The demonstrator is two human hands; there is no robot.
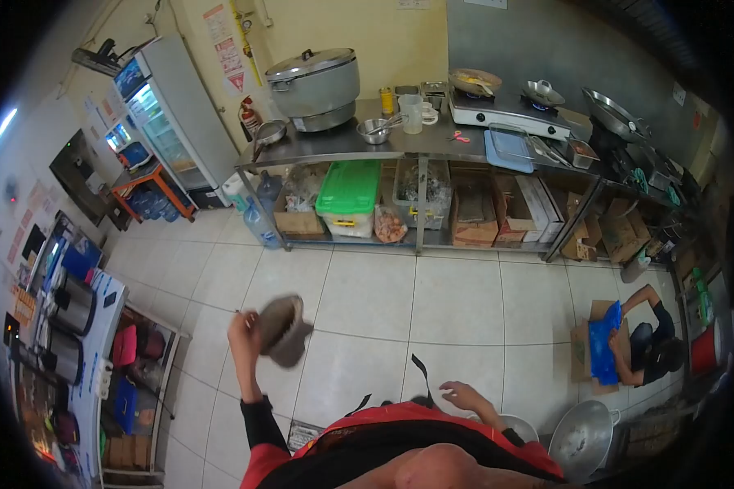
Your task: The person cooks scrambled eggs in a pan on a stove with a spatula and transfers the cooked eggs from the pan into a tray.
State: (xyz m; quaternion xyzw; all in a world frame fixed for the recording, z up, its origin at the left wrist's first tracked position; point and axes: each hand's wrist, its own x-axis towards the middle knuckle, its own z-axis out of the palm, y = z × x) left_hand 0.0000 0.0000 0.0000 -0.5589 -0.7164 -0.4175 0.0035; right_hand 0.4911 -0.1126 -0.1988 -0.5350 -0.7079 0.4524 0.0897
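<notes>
My left hand (243,334) is stretched out to the left and closed on a grey-brown cap (284,352), its hollow side partly showing. The cap hangs in the air above the floor tiles. My right hand (465,397) is held low in front of my body, fingers apart and holding nothing that I can see. A red apron (432,417) with black parts covers my front. One black strap (421,371) sticks out from it near my right hand.
A steel counter (318,148) bears a large rice cooker (314,85) and a gas stove (514,116) with pans. At right, a person (661,350) crouches by a cardboard box (602,312) with blue plastic. Large metal pans (583,440) stand nearby. A drinks fridge (179,122) stands back left.
</notes>
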